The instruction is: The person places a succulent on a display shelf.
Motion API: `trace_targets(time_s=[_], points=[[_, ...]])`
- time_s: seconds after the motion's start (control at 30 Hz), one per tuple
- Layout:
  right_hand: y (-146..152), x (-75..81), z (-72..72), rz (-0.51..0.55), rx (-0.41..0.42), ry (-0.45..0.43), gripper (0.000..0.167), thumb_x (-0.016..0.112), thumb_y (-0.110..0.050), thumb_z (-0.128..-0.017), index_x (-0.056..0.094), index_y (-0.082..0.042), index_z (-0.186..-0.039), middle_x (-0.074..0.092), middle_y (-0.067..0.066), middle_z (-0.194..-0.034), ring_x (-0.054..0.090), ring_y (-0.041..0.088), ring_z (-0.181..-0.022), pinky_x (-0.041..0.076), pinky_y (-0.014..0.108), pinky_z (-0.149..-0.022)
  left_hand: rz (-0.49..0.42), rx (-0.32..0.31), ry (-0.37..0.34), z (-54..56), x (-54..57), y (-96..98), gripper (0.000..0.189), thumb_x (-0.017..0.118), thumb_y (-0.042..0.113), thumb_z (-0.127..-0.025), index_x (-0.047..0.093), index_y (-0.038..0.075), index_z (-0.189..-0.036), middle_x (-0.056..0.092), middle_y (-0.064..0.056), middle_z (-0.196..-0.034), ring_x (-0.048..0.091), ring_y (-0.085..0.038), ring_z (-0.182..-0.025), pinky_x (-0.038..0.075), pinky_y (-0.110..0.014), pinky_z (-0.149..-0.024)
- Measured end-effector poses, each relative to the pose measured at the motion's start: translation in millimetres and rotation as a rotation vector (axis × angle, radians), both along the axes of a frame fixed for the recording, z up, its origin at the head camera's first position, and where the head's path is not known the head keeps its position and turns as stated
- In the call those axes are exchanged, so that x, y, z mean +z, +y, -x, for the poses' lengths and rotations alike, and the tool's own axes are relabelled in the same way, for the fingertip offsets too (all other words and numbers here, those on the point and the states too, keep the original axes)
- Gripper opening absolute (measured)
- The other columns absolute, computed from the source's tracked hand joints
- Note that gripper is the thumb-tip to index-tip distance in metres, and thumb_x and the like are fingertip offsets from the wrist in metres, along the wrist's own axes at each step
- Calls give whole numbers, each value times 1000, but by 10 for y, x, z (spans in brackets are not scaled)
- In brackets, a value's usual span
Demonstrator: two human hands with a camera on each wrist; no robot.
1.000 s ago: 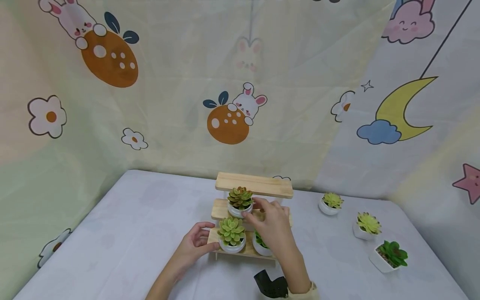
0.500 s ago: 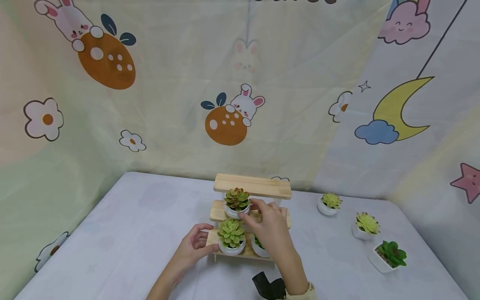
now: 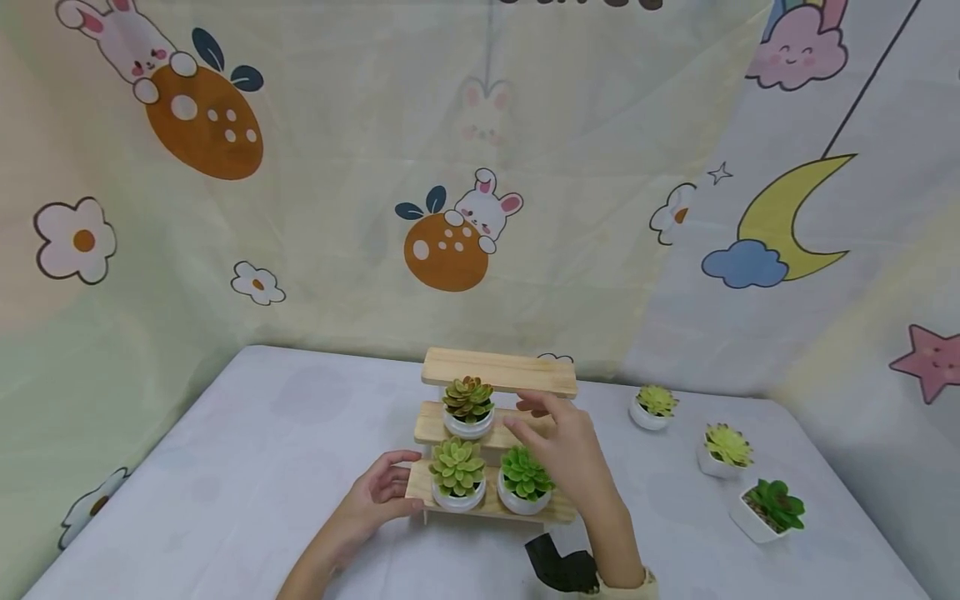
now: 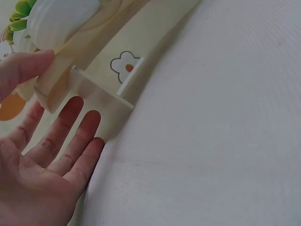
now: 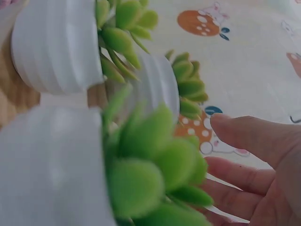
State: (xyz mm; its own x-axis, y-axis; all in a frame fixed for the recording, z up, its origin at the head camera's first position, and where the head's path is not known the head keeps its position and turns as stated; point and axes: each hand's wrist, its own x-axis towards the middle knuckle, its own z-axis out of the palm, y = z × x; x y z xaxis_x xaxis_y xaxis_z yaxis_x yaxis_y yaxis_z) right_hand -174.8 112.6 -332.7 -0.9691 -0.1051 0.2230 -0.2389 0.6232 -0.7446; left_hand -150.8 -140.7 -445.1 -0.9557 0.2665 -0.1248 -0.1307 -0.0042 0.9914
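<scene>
A three-tier wooden plant stand (image 3: 483, 510) bears several potted succulents in round white pots. On its middle tier, at left, sits a reddish-green succulent (image 3: 468, 402). The bottom tier carries a pale green succulent (image 3: 457, 468) at left and a bright green succulent (image 3: 525, 473) at right. My left hand (image 3: 381, 492) holds the left end of the bottom board, thumb at the front corner and index finger behind; its other fingers spread below the board in the left wrist view. My right hand (image 3: 566, 442) hovers over the right part of the middle tier, fingers parted, holding nothing.
To the right on the white-covered table (image 3: 225, 467) stand a round-potted yellow-green succulent (image 3: 654, 407), a square-potted yellow-green succulent (image 3: 724, 451) and a dark green succulent (image 3: 772, 508). A black angled object (image 3: 561, 567) lies against the right wrist. Behind hangs a cartoon-printed cloth (image 3: 337, 208).
My right hand has let go of the reddish-green succulent's pot and drawn back to the right, uncovering the bright green one. My left hand stays at the stand's end.
</scene>
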Motion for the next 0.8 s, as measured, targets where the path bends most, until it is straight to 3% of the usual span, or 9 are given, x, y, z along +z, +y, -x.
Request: trace_targets(time_s=[0.17,0.43,0.6,0.8], points=[[163,38,-8,46,-23,-15,45,66,-38,-84,58,-16,-123,64,1,-114,55,20,-110,41,50,-94,-35,-29,9,-21,10,-31,67,70,10,-81,34,4,-137,58,-7,-115,59,-17,-98,49,-28,-80],[479,107,-72,72,-63,64,44,64,-37,-86,58,-14,-123,65,2,-113,55,19,-106,38,46,-95,-44,-43,18,1,-5,-8,67,70,8,-81,34,4,-137,58,-7,-115,59,-16,-98,50,-28,-80],[649,117,-85,29,-95,94,41,63,-36,-88,58,-12,-121,63,6,-117,55,22,-107,37,44,-96,-50,-46,19,10,-26,-10,68,70,7,-80,34,5,-137,58,-6,-115,60,-16,-98,50,-29,-80],[945,74,-114,-30,-164,47,49,62,-39,-88,54,-11,-126,58,11,-126,50,25,-113,36,47,-95,-42,-50,22,2,-19,-34,68,70,7,-79,34,4,-137,58,-7,-115,60,-16,-98,50,-28,-79]])
